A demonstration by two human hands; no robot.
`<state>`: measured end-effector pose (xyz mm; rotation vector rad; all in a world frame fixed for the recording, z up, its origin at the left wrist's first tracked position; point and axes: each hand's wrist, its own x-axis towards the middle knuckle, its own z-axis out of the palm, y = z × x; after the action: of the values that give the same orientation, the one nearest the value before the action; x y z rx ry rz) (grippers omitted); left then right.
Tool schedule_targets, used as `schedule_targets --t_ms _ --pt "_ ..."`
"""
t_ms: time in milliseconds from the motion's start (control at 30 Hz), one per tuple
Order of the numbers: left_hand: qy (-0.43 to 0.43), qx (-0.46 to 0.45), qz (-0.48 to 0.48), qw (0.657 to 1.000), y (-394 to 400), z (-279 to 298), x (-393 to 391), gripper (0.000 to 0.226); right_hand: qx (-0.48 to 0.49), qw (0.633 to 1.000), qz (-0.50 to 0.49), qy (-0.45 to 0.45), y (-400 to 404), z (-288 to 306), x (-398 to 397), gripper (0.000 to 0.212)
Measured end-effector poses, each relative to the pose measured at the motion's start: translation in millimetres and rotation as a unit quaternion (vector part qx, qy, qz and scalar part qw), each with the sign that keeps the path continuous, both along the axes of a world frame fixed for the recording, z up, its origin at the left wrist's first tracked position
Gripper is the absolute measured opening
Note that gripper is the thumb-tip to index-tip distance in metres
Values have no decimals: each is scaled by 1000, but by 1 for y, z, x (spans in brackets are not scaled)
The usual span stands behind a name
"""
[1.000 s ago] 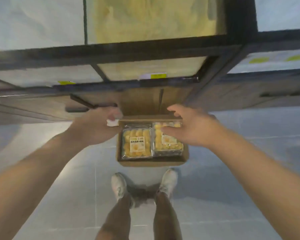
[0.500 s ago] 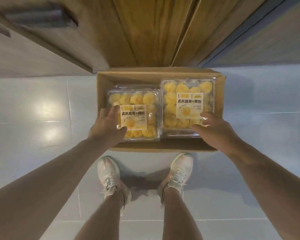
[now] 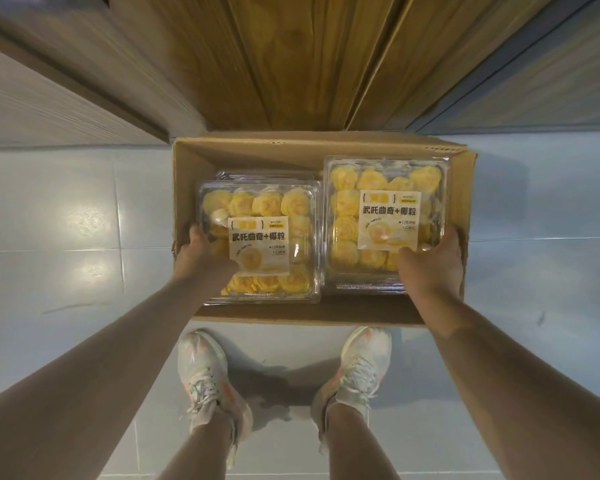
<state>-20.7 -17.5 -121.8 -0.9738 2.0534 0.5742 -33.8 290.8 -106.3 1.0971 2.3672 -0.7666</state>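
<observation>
Lifting-out step, seemingly: left pack [image 3: 258, 240] of yellow biscuits, lying in the cardboard box [image 3: 250, 154], gripped at its outer edge by the left hand [image 3: 201, 258], fingers curled over it. Right pack [image 3: 385, 220] likewise clamped at its near corner by the right hand [image 3: 433, 261]. Next: a level, straight lift, clear of the box walls just outside the fingers. Wooden panel [image 3: 291, 64] beyond the fingers; shoes [image 3: 205, 375] on the floor [image 3: 66, 237] behind.

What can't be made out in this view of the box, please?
Head view only.
- Left hand: fingers dip between left pack and cardboard box wall, grip unclear.
- Beneath left pack and right pack: covered by them.
- Label small print: too small, blurred.
- Wooden doors: cut off by top edge.
</observation>
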Motion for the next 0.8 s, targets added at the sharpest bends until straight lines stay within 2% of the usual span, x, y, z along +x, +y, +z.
schedule_targets --t_ms 67,167,367,467,533,633,733,800 --pt "0 11 14 1000 0 3 -3 94 4 999 -46 -23 0 -4 -15 76" --pt "17 13 23 1000 -2 7 -1 77 -9 996 -56 -64 -1 -3 -28 85" --pt "95 -6 7 995 -6 37 19 90 -64 987 -89 -121 7 3 -39 84" --pt "109 24 6 994 -15 51 23 88 -39 990 -22 -134 11 13 -38 70" --pt "97 50 9 994 -19 59 20 92 -15 997 28 -76 13 19 -30 58" --pt "92 89 -18 992 -23 66 17 86 -63 996 58 -20 20 26 -22 48" --pt "109 135 -58 983 -31 67 17 79 -103 984 120 -84 29 30 -24 55" --pt "111 155 -98 977 -41 64 19 84 -115 973 163 -114 33 35 -27 62"
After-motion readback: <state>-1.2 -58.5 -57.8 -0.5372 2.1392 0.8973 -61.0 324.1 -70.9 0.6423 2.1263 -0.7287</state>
